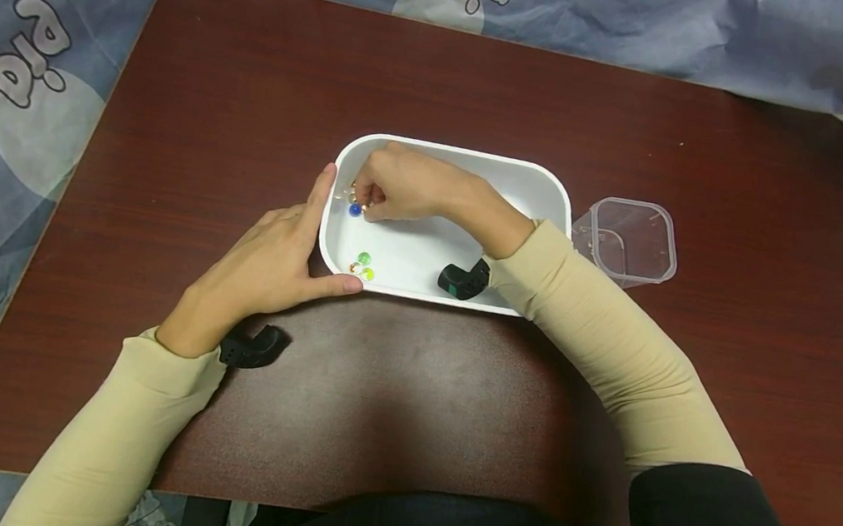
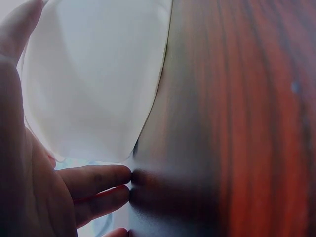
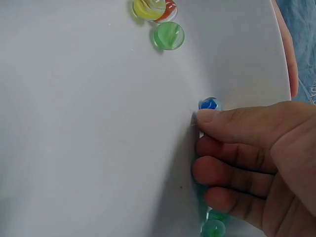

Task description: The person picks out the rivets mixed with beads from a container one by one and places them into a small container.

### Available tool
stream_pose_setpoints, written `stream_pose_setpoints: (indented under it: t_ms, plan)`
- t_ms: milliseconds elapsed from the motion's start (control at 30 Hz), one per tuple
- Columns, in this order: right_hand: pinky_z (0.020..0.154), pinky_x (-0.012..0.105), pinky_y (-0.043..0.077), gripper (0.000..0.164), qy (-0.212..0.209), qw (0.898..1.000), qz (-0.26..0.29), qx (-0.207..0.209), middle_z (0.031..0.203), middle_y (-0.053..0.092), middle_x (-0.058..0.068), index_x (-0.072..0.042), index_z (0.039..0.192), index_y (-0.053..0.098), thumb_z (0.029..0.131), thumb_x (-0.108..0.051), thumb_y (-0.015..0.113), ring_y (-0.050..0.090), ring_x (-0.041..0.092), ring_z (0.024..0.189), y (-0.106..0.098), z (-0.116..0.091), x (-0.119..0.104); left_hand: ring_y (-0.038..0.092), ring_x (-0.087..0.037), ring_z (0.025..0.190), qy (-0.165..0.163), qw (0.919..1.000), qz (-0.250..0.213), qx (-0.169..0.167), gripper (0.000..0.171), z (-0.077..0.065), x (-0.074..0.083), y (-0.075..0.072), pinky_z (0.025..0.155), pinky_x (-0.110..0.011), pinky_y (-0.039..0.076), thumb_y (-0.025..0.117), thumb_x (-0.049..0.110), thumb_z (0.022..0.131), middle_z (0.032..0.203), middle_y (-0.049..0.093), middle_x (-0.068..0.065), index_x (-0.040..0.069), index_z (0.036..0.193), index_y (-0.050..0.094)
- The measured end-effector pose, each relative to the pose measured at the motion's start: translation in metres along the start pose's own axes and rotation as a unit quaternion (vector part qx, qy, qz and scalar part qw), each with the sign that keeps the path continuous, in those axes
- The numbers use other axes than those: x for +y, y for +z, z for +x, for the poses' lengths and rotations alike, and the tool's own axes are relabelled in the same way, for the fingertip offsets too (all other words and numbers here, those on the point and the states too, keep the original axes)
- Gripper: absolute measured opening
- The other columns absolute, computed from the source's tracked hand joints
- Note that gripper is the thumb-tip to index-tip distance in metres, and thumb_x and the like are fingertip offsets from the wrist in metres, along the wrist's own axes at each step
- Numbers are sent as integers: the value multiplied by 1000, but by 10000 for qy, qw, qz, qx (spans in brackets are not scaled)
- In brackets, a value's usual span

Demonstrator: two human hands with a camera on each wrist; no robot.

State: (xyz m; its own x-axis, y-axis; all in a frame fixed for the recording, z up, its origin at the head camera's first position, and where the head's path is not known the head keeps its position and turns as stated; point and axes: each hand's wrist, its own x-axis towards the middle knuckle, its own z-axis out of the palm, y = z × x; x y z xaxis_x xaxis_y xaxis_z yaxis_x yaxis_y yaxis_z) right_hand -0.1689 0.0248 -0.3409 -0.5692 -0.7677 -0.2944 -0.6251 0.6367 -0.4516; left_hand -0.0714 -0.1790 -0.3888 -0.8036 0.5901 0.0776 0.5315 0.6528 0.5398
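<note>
Left hand (image 1: 266, 260), its thumb and forefinger well apart, braces the left end of the white tray (image 1: 413, 257), thumb at the near edge and forefinger at the far part of that end; a sound hold, best kept light so the tray neither tips nor slides on the bench (image 1: 756, 300). Right hand (image 1: 410, 182) reaches inside with fingers bent and thumb brought close to them; whether a marble is caught between them I cannot tell. Just beside the thumb tip sits the blue marble (image 3: 210, 103), while green marbles (image 3: 214, 228) show past the lower fingers, near the tray wall. Smooth glass balls should roll at a nudge, so fingertips would do well to come in from both sides, low on the ball, using the wall as a backstop instead of pressing from above. The pale-green marble (image 1: 364, 258), yellow marble (image 1: 368, 274) and red-and-white marble (image 1: 355, 268) lie together toward the near left corner, worth keeping clear of the wrist. Beyond the tray's right end is the clear plastic container (image 1: 634, 240).
</note>
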Motion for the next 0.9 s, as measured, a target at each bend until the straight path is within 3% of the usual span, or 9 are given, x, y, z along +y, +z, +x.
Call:
stream_pose_setpoints:
  t_ms: [300, 500, 767, 900]
  plan:
    - [68, 26, 43, 7, 40, 10000, -36, 24, 75, 66, 5, -3, 87, 73, 84, -2, 67, 55, 16, 70, 0, 0, -1, 55, -30, 120, -3, 10000, -15, -2, 123, 0, 0, 0, 104, -50, 37, 73, 56, 83, 137, 54, -19, 9, 157, -12]
    - [68, 26, 43, 10, -158, 9999, -10, 40, 74, 65, 4, -4, 85, 73, 84, 1, 64, 54, 15, 70, -1, -2, 0, 56, -30, 118, 49, 10000, 1, 32, 123, 0, 0, 0, 103, -50, 37, 74, 56, 83, 134, 56, -19, 8, 157, -12]
    - [76, 27, 48, 13, -189, 9996, 172, 91, 78, 68, 2, -6, 86, 74, 82, 2, 64, 62, 13, 73, -8, -9, 0, 56, -30, 117, 87, 9999, 53, 40, 122, 0, 0, 0, 103, -50, 38, 73, 56, 83, 132, 58, -21, 6, 157, -11]
    - [71, 26, 49, 14, -238, 9994, 232, 16, 77, 68, 2, -5, 83, 73, 80, 4, 63, 62, 13, 73, -10, -11, -1, 56, -30, 118, 79, 9999, 51, 62, 122, 0, 0, 0, 103, -50, 37, 73, 56, 83, 132, 57, -21, 6, 157, -11]
